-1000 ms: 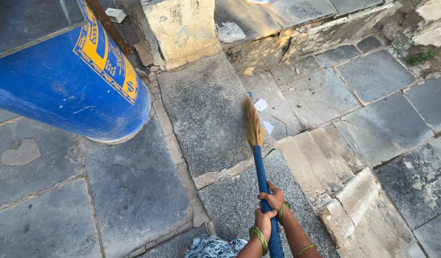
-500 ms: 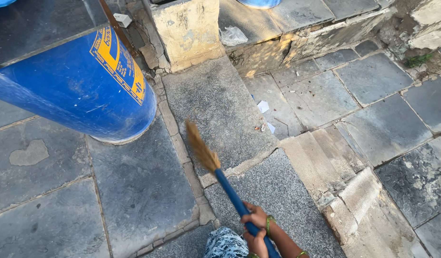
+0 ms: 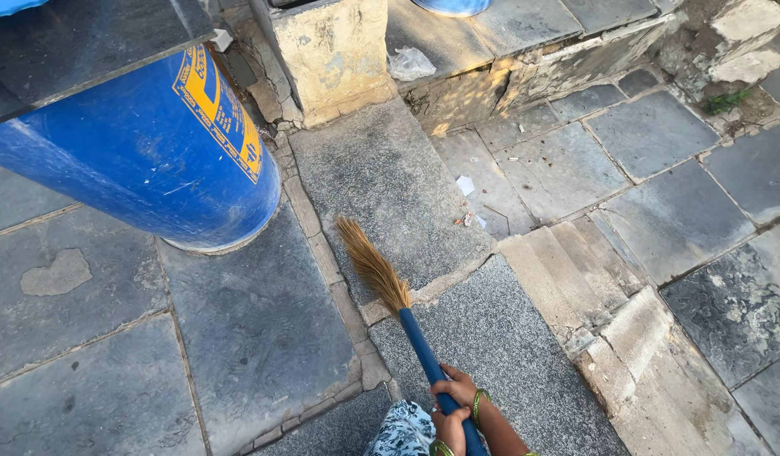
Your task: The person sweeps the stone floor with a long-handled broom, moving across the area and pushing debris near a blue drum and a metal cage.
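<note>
Two hands: right hand (image 3: 458,389), left hand (image 3: 449,420) gripping one broom (image 3: 390,287).

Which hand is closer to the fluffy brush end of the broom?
The right hand. It grips the blue handle higher up, closer to the straw bristles. The left hand holds the handle just below it, farther from them.

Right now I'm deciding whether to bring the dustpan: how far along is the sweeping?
Partway. Both hands, right hand above left hand, grip the broom, bristles on the upper stone slab, which looks fairly clean. Paper scraps lie unswept on the lower paving.
</note>
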